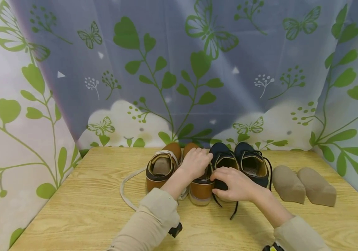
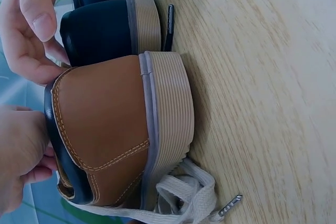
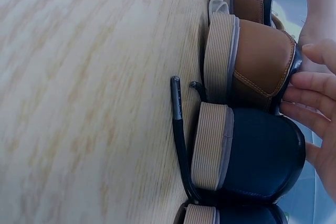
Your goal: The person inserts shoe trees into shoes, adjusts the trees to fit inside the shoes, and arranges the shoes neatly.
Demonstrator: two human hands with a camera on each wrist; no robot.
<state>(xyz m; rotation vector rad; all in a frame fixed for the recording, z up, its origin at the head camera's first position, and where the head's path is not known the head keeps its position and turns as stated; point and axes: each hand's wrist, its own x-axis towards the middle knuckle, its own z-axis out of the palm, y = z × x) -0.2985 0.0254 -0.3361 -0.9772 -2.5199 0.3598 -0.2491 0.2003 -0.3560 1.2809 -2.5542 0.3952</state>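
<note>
A brown leather shoe (image 1: 199, 191) with a dark collar stands heel toward me, second from the left in a row of shoes. Over its opening and front lies my left hand (image 1: 196, 162); in the left wrist view curled fingers show at its collar, the rest hidden. My right hand (image 1: 233, 183) reaches over the heel of a navy shoe (image 2: 97, 32), its fingertips at the brown shoe's heel collar in the right wrist view and its thumb held apart. Left of it, another brown shoe (image 1: 155, 184) has a beige shoe form (image 1: 161, 165) inside and loose white laces.
A second navy shoe (image 1: 252, 167) stands at the row's right end, black laces hanging loose. Beside it, two beige shoe forms (image 1: 287, 184) lie on the wooden table (image 1: 97, 195). Behind the row hangs a leaf-patterned cloth (image 1: 166, 104), with more cloth at both sides.
</note>
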